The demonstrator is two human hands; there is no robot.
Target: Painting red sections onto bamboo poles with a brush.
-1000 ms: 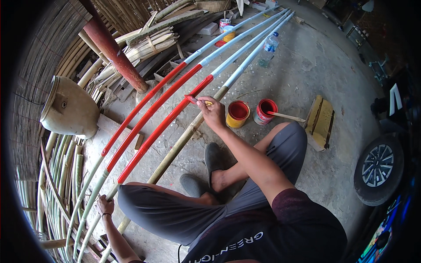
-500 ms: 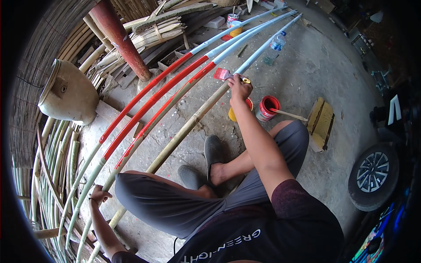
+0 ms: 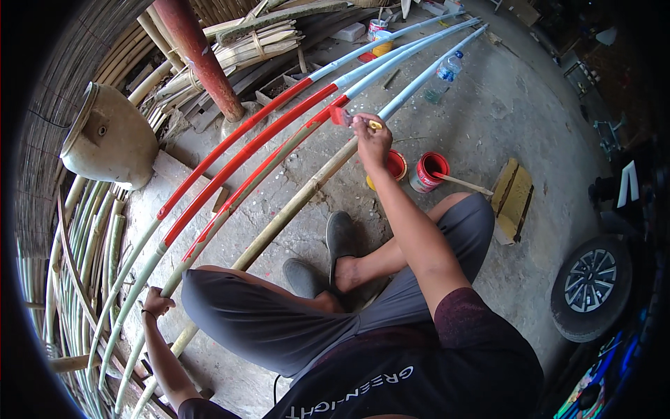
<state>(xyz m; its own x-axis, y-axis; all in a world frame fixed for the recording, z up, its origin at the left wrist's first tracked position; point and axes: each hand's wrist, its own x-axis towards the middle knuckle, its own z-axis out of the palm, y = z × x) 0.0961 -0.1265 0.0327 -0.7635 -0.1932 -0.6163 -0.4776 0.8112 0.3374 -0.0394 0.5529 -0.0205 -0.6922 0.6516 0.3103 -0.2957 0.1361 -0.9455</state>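
My right hand (image 3: pixel 375 143) is closed round the handle of a paintbrush (image 3: pixel 340 116). Its red bristles are at the partly red bamboo pole (image 3: pixel 272 159), close to where the light blue paint begins; whether they press on it is hard to tell. That pole has a red streak with bare bamboo beside it. Lower down, my left hand (image 3: pixel 159 302) grips the same pole by its unpainted end. Farther left run two poles with solid red middles, one of them the nearer red pole (image 3: pixel 241 158). To the right lies a blue-tipped pole (image 3: pixel 300 204) with a bare middle.
Right of my arm stand a red paint can (image 3: pixel 427 174) with a stirring stick (image 3: pixel 464 184) and another can (image 3: pixel 396 165). A plastic bottle (image 3: pixel 447 73), a yellow block (image 3: pixel 511 199), a large pot (image 3: pixel 112 140), a red post (image 3: pixel 202 59) and a wheel (image 3: pixel 590 281) surround the work.
My right hand has brought the brush left, from beside the bare pole over to the partly red one. My left hand keeps its hold. The view has shifted slightly.
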